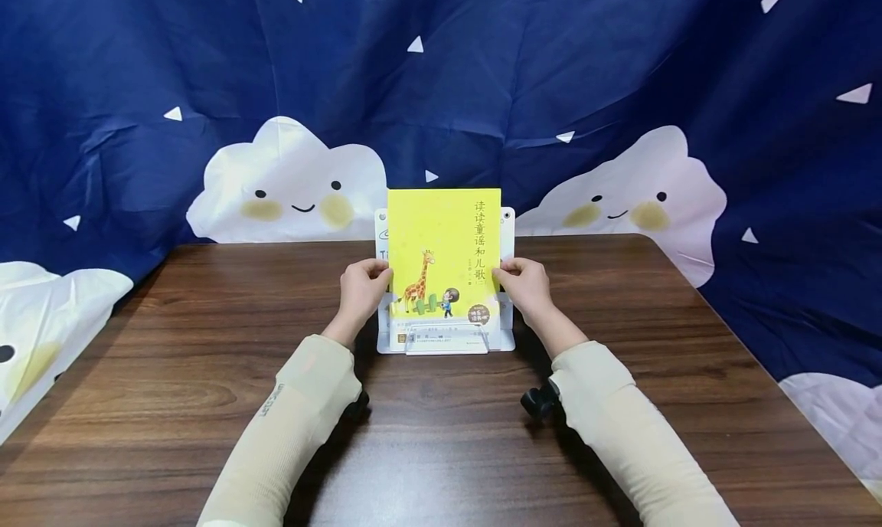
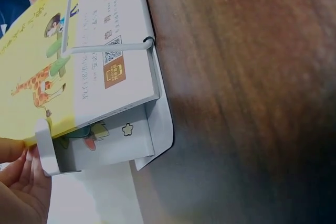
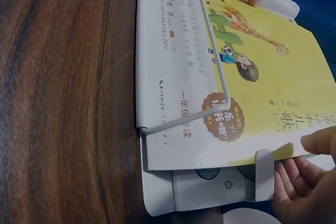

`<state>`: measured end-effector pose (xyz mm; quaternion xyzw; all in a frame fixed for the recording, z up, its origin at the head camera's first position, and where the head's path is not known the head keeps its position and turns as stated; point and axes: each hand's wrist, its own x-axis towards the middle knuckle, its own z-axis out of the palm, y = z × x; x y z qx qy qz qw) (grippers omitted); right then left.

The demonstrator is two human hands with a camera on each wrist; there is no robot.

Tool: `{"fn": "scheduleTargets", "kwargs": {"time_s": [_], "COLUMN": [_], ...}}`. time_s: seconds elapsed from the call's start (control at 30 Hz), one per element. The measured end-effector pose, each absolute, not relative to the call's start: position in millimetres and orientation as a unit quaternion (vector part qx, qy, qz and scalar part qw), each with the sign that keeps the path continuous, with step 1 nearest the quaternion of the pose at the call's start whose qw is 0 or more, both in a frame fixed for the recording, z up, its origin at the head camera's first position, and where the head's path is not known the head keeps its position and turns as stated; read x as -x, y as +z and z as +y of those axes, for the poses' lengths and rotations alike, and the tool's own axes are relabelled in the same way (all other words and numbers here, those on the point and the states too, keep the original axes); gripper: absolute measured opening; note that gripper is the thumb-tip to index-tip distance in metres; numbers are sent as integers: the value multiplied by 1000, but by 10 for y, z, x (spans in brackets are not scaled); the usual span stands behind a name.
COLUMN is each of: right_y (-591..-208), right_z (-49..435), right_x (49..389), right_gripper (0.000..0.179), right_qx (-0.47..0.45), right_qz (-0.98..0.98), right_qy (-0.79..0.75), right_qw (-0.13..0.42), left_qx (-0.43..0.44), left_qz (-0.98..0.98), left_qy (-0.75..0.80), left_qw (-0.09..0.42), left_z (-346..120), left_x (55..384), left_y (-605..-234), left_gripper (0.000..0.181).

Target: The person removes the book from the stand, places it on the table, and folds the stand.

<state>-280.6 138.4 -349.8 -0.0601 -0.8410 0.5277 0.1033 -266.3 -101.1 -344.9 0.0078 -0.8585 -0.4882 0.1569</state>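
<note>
A yellow book point(image 1: 441, 228) with a giraffe and a child on its cover stands upright, leaning on a white book stand point(image 1: 507, 282). My left hand point(image 1: 361, 291) pinches the book's left edge between thumb and fingers. On the opposite edge, my right hand point(image 1: 529, 288) pinches the book in the same way. A white wire retainer point(image 3: 220, 69) crosses the lower front of the cover. Small side tabs point(image 2: 46, 148) of the stand reach forward beside the fingers. The book hides most of the stand's printed back panel.
The stand sits on a brown wood-grain table point(image 1: 441, 435). Behind it hangs a dark blue curtain point(image 1: 455, 75) with smiling clouds and white triangles. A black device point(image 1: 540, 401) shows at the right wrist, below the cream sleeve point(image 1: 613, 404).
</note>
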Motion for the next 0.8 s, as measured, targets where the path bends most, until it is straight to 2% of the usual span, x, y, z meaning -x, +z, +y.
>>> {"fn": "scheduleTargets", "kwargs": {"time_s": [0.13,0.43,0.8], "right_y": [-3391,-3403,-3336], "right_z": [1340,1317,1301], "right_x": [2724,2730,2759], "right_gripper": [16,13,13], "right_qx": [70,76,73], "right_qz": [-848,-846,-837], "right_qy": [515,517,529], "right_qw": [102,107,122], "left_qx": [-4,-9,-19], "left_qz": [-863,-864,-851], "left_qy": [-482,-488,-505], "left_qw": [151,126,144], "left_z": [-1013,-1019,-1021], "left_x": [2680,2702,2717], "left_y": [-3433,-3443,-3380], "left_gripper": [16,15,13]}}
